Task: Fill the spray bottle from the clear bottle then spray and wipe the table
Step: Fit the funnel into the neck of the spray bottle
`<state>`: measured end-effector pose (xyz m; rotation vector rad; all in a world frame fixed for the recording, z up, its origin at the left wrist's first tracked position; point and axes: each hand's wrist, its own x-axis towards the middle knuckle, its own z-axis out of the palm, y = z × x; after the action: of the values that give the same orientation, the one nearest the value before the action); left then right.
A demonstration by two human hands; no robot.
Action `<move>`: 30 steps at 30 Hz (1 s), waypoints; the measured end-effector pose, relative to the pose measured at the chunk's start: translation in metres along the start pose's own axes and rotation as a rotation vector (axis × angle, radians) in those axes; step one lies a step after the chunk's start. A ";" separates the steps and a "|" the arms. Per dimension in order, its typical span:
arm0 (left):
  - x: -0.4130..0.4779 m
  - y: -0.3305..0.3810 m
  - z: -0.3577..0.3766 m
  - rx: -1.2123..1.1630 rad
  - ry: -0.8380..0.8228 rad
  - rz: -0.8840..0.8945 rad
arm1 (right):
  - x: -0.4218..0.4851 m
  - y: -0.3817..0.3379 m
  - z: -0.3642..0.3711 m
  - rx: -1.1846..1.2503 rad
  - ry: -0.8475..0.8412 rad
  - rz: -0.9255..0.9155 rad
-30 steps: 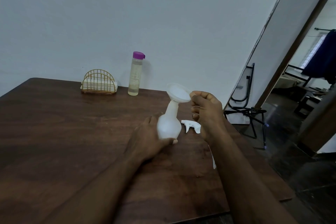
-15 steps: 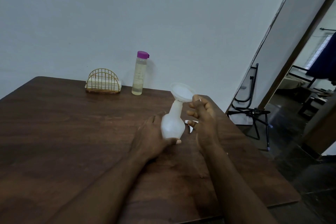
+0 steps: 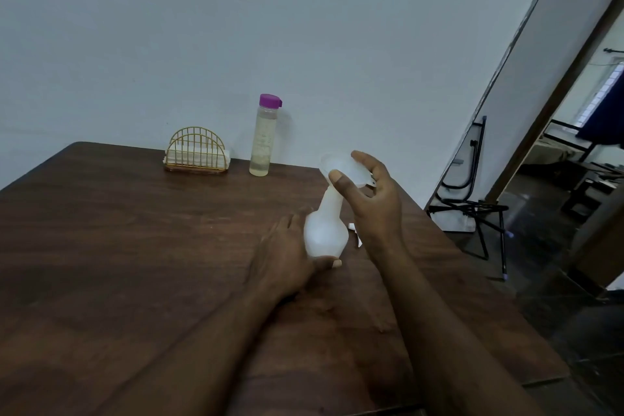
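A white spray bottle [image 3: 325,233] with its head off stands on the dark wooden table [image 3: 135,246]. My left hand [image 3: 287,255] grips its round base. A translucent funnel [image 3: 341,167] sits in the bottle's neck. My right hand [image 3: 369,192] holds the funnel's rim between thumb and fingers. The white spray head [image 3: 353,228] lies on the table behind my right wrist, mostly hidden. The clear bottle [image 3: 262,138] with a purple cap and pale yellowish liquid stands upright by the wall, capped.
A gold wire holder [image 3: 196,151] with folded white cloths stands left of the clear bottle. The table's right edge runs close to my right arm. A black folding stand [image 3: 472,206] and a doorway lie to the right.
My right hand rose from beside the bottle's neck and opened around the funnel's rim. My left hand kept its grip on the bottle's base. The camera shifted slightly left.
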<state>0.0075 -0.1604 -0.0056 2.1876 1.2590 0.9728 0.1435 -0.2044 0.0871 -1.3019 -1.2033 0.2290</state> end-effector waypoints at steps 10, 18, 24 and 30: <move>0.000 0.000 0.000 -0.003 -0.002 0.015 | 0.008 0.003 -0.014 0.091 -0.087 0.035; -0.003 0.000 -0.002 -0.045 0.021 0.032 | -0.008 0.008 -0.015 0.298 -0.037 0.131; -0.002 0.000 -0.003 -0.045 0.031 0.025 | -0.031 0.042 0.001 0.321 -0.022 0.253; -0.001 -0.004 0.002 0.013 0.028 0.018 | -0.046 0.071 0.009 0.072 -0.137 0.293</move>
<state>0.0062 -0.1592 -0.0096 2.2056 1.2635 1.0079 0.1507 -0.2085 0.0024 -1.4140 -1.1045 0.5764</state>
